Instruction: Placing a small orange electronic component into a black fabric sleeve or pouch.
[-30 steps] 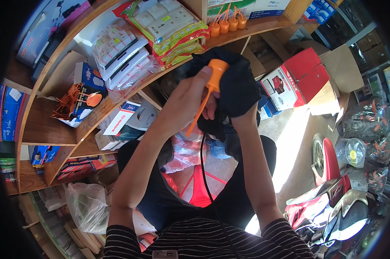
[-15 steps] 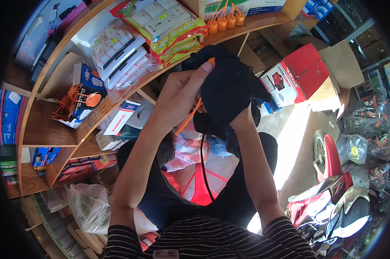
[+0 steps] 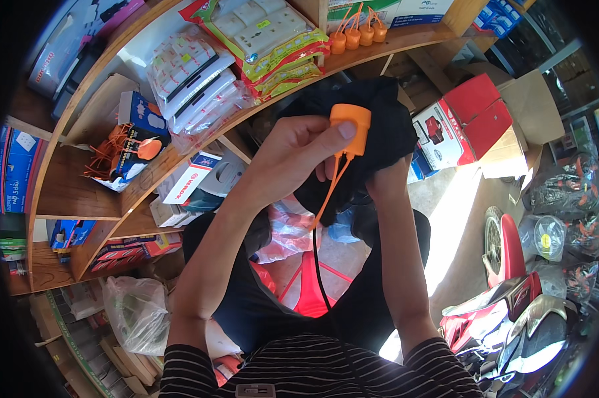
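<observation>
Between the thumb and fingers of my left hand [image 3: 309,146] is an orange lamp holder [image 3: 356,123], its open end upward and two orange wires hanging from its underside. The wires run down past my palm. A black cloth [image 3: 385,109] is bunched behind and beside the lamp holder. My right hand [image 3: 387,178] carries this cloth; its fingers are buried in the folds, and only the wrist and the heel of the hand show.
Ahead, a curved wooden shelf [image 3: 405,41] holds several orange lamp holders [image 3: 359,36] and bagged switch plates [image 3: 266,33]. A red-and-white box [image 3: 455,123] stands to the right, with a motorbike [image 3: 521,298] beyond. Below my hands is a red plastic stool [image 3: 309,285].
The lamp holder, mostly covered by the cloth before, now shows in full. My left hand has moved slightly right and down, and the cloth has shifted behind the lamp holder.
</observation>
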Available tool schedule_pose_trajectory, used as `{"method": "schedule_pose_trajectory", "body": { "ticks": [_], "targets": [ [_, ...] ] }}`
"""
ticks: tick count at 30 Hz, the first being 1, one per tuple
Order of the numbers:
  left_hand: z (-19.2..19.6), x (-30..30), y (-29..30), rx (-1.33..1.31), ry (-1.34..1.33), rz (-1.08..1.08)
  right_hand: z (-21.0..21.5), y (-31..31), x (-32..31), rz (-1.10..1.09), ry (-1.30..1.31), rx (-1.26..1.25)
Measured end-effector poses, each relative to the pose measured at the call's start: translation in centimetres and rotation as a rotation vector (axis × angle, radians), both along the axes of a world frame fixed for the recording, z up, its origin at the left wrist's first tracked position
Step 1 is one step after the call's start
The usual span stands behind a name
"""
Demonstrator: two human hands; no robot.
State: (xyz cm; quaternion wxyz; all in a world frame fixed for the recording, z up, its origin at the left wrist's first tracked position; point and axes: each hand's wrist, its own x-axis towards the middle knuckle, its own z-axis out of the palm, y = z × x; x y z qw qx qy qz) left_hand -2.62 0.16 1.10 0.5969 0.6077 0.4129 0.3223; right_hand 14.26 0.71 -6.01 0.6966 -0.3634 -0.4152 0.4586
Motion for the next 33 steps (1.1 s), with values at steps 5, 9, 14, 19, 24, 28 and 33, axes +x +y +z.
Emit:
{"method": "schedule_pose_trajectory", "body": {
  "ticks": [5,9,14,19,24,28,33],
  "targets": [
    [-0.5,0.5,0.3,-0.187,-0.325,0.120,2.2,-0.9,-0.3,0.031,-0.705,0.183],
    [-0.3,0.4,0.3,-0.163,-0.109,0.123,-0.1,-0.8,-0.6,0.222,-0.240,-0.010],
    [-0.5,1.3,0.1,0.036,0.023,0.324,0.2,-0.3,-2.0,0.158,0.045,-0.062],
    [-1.8,0.7,0.8,0.393,0.190,0.520,2.7,-0.2,-2.6,0.126,0.029,-0.002],
    [-2.0,0.1,1.3,0.679,0.247,0.445,3.2,-0.4,-3.5,0.212,0.059,0.037],
    [-0.8,0.5,0.3,0.480,0.169,0.333,0.5,-0.2,-2.6,0.039,-0.305,0.018],
    [-1.4,-0.1,0.3,0.617,0.271,0.225,1.0,-0.3,-1.3,-0.066,-0.843,0.211]
  ]
}}
